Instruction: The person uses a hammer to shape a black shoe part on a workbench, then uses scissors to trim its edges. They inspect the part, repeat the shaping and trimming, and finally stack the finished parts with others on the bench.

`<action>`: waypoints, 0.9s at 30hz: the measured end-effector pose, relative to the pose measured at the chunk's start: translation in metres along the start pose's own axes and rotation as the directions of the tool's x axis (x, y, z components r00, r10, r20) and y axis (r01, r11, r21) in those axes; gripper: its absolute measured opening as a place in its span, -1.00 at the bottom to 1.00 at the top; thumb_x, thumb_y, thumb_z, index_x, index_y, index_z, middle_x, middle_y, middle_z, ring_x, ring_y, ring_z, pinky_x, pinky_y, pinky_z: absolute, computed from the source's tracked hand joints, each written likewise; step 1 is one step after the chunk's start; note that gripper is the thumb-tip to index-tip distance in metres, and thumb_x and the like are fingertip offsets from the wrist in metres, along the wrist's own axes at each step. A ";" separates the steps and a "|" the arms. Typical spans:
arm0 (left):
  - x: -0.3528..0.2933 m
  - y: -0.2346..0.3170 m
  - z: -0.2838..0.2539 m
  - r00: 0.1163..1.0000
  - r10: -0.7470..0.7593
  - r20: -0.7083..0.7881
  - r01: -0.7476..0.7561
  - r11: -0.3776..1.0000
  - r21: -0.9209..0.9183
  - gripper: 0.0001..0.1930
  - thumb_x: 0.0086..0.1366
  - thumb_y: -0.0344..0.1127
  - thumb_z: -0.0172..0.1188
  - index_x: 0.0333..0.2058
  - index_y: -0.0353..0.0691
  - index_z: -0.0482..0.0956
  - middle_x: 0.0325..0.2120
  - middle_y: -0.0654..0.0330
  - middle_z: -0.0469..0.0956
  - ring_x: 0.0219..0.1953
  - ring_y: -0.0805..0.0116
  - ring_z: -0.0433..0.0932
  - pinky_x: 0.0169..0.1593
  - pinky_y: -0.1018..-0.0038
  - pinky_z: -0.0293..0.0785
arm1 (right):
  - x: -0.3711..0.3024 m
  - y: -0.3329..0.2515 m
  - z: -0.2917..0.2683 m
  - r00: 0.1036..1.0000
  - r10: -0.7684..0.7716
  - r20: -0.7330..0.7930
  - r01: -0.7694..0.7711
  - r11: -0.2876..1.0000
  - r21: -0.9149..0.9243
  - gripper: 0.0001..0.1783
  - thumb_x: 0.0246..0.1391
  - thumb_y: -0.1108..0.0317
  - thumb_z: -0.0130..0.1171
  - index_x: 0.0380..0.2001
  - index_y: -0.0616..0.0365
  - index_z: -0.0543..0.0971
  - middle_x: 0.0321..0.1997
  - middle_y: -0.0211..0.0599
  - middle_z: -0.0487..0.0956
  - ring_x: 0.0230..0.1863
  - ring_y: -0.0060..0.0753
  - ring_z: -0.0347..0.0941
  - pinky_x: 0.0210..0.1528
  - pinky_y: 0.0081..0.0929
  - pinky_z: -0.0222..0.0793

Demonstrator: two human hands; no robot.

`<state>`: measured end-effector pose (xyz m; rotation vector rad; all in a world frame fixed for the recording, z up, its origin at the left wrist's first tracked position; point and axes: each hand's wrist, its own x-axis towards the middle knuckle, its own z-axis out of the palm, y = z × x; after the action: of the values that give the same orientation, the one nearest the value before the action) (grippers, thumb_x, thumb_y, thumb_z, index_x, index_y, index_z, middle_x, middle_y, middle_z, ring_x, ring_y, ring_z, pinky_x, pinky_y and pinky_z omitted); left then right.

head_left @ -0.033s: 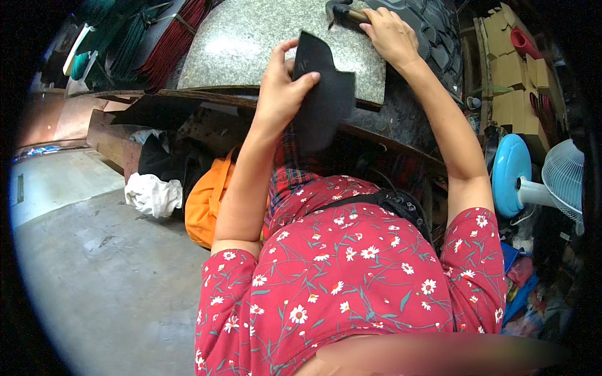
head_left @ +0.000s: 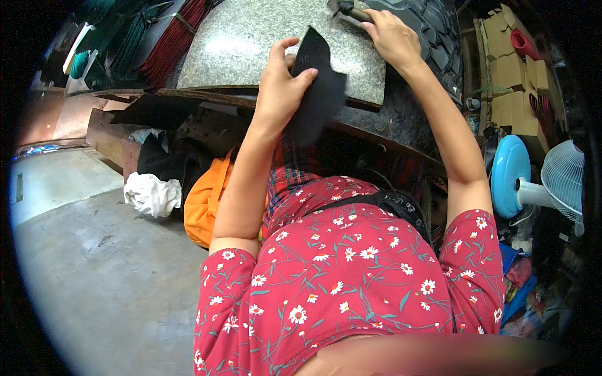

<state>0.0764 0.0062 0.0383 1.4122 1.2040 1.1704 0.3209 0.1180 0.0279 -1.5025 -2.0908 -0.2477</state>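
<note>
Slab (head_left: 251, 47): speckled grey, it gleamed!
Left hand (head_left: 279, 94): I pinched the black sheet (head_left: 321, 84) by one edge!
Right hand (head_left: 395, 41): I clasped the hammer (head_left: 345, 9)!

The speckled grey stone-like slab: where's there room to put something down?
On the slab, the widest bare patch shows between the bundled dark red cords and the left hand holding a flat black sheet. A smaller one shows between that sheet and the right hand. Crowded: around its wooden-handled tool and the overlapping dark grey pieces.

Glare on the speckled slab (head_left: 254, 34)
</note>
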 end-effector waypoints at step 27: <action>0.038 -0.028 -0.011 0.975 0.210 0.075 -0.213 0.780 0.589 -0.46 0.08 -0.27 0.47 0.05 -0.29 0.59 -0.27 -0.04 0.69 -0.25 0.26 0.68 -0.15 0.38 0.58 | -0.039 -0.041 -0.046 0.989 0.002 0.149 -0.021 0.992 0.125 -0.59 0.25 -0.11 0.07 0.11 -0.38 0.57 -0.12 -0.25 0.68 -0.17 -0.03 0.62 -0.18 -0.16 0.56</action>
<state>0.0643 0.0479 0.0158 2.0657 1.5196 0.9641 0.3065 0.0509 0.0520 -1.4966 -2.1687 0.0018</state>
